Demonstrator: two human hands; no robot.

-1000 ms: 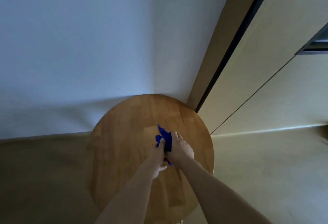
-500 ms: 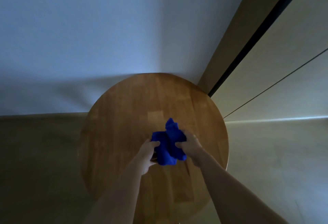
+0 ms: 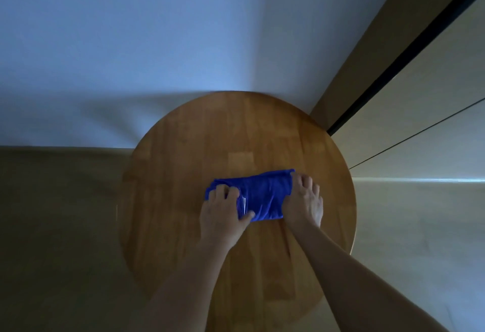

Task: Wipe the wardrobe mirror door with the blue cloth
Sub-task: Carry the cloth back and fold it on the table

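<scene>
**On the round table: a soft cloth, ready to pick up**

On the round wooden table [image 3: 183, 174] lies the soft blue cloth [image 3: 262, 197], bunched up near the middle. The left hand [image 3: 223, 213] grips its left end with curled fingers. The right hand [image 3: 304, 203] holds its right end. It looks light, floppy and safe to squeeze anywhere. The table edge is near on the right, beside the pale wardrobe door [image 3: 420, 95]. Bare tabletop lies all around the cloth.

Round wooden table [image 3: 199, 147] against dim white wall [image 3: 157, 29]
</scene>
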